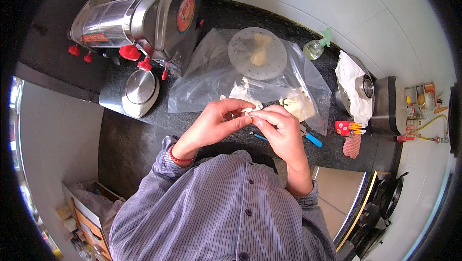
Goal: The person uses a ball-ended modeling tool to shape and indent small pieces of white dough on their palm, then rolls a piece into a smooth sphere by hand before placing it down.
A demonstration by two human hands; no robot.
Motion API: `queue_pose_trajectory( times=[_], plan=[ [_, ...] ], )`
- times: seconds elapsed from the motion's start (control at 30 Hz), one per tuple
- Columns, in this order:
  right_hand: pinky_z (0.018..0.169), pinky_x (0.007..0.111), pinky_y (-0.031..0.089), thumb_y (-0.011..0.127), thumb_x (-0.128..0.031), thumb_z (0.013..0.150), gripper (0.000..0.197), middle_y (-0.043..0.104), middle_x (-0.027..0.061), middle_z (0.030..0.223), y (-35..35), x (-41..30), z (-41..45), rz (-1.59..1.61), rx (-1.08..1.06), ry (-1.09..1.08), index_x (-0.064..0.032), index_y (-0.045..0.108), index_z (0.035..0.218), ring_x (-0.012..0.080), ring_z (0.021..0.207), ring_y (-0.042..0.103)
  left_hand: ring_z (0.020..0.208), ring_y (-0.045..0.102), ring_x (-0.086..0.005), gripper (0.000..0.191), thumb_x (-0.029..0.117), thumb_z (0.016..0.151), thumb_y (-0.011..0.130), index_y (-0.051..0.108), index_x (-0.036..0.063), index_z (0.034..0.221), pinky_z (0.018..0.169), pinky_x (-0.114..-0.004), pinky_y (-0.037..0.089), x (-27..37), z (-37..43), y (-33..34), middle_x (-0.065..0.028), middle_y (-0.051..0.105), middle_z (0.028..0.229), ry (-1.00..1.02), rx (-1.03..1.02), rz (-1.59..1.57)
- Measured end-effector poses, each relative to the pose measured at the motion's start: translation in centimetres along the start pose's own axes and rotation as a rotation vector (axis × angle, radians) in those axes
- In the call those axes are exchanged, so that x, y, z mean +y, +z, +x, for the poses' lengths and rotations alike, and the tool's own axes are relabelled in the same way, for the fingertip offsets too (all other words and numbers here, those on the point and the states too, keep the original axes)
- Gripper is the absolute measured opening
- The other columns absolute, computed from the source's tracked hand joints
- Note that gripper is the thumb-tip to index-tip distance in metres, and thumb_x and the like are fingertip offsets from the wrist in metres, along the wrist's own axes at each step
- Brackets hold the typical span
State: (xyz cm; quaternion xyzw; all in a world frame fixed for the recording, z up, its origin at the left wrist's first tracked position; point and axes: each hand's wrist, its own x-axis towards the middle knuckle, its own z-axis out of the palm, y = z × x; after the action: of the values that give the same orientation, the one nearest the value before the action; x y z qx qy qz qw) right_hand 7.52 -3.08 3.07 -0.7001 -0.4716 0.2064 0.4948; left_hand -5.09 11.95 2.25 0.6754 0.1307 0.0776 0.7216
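Note:
Pinched between the fingertips of both hands is a small folded piece of pale dough (253, 109). My left hand (221, 119) grips its left side, with a red bead bracelet on the wrist. My right hand (279, 129) holds the right side with thumb and forefinger. Behind the hands, more pale dough (242, 93) and a flat dough sheet (301, 106) lie at a clear plastic sheet (205, 76). A round perforated liner (240, 57) with dough-coloured shapes on it rests farther back. A blue-handled tool (313, 140) lies beside my right hand, partly hidden by it.
A steel dough-rolling machine (144, 19) with red knobs stands back left, a kitchen scale (141, 89) before it. To the right are a spray bottle (314, 48), a white cloth (348, 69) on a round metal dish, a red box (342, 127) and a pink patterned cloth (352, 146).

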Motion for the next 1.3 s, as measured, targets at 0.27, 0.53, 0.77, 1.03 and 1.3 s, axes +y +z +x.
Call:
queue_pose_trajectory(
  times=[0.27, 0.53, 0.77, 1.03, 1.3],
  plan=[
    [0.068, 0.026, 0.049, 0.070, -0.004, 0.080, 0.025, 0.065, 0.0089, 0.087, -0.1, -0.5, -0.7, 0.162, 0.109, 0.156, -0.0025, 0.067, 0.106, 0.0160, 0.076, 0.062, 0.075, 0.052, -0.0047, 0.013, 0.013, 0.090, 0.064, 0.057, 0.0021, 0.087, 0.065, -0.020, 0.042, -1.9, -0.1, -0.7, 0.0012, 0.057, 0.083, 0.001, -0.002, -0.155],
    [0.068, 0.028, 0.049, 0.068, -0.003, 0.080, 0.016, 0.066, 0.0096, 0.084, -0.8, -0.1, -0.9, 0.088, 0.063, 0.042, -0.0027, 0.070, 0.096, 0.0185, 0.076, 0.064, 0.074, 0.057, -0.0067, 0.017, 0.016, 0.093, 0.060, 0.060, -0.0011, 0.095, 0.066, -0.021, 0.046, -1.2, 0.2, 0.5, -0.0026, 0.062, 0.082, -0.079, -0.082, -0.155],
    [0.069, 0.031, 0.050, 0.064, -0.008, 0.085, 0.018, 0.066, 0.0119, 0.086, 0.1, 0.3, -3.2, 0.143, 0.107, 0.021, -0.0023, 0.068, 0.102, 0.0248, 0.077, 0.064, 0.089, 0.061, -0.0178, 0.020, 0.012, 0.083, 0.069, 0.063, -0.0011, 0.097, 0.080, -0.031, 0.047, -3.7, -0.7, 1.3, -0.0081, 0.065, 0.091, 0.034, -0.080, 0.142],
    [0.060, 0.028, 0.051, 0.070, -0.014, 0.082, 0.024, 0.065, 0.0109, 0.081, -1.8, 2.1, -7.0, 0.076, 0.220, 0.202, -0.0031, 0.066, 0.103, 0.0181, 0.069, 0.064, 0.071, 0.059, -0.0081, 0.011, 0.010, 0.092, 0.060, 0.058, -0.0002, 0.096, 0.061, -0.021, 0.046, -4.5, -1.3, 5.5, -0.0034, 0.060, 0.083, -0.251, -0.037, -0.169],
    [0.067, 0.025, 0.050, 0.064, -0.008, 0.088, 0.018, 0.066, 0.0088, 0.087, -7.2, 6.8, -11.5, 0.182, 0.493, 0.421, -0.0015, 0.066, 0.105, 0.0124, 0.074, 0.062, 0.060, 0.050, -0.0107, 0.011, 0.015, 0.095, 0.054, 0.056, 0.0044, 0.097, 0.053, -0.026, 0.045, -3.1, 0.7, 10.8, -0.0031, 0.054, 0.079, -0.392, 0.083, -0.734]
  ],
)
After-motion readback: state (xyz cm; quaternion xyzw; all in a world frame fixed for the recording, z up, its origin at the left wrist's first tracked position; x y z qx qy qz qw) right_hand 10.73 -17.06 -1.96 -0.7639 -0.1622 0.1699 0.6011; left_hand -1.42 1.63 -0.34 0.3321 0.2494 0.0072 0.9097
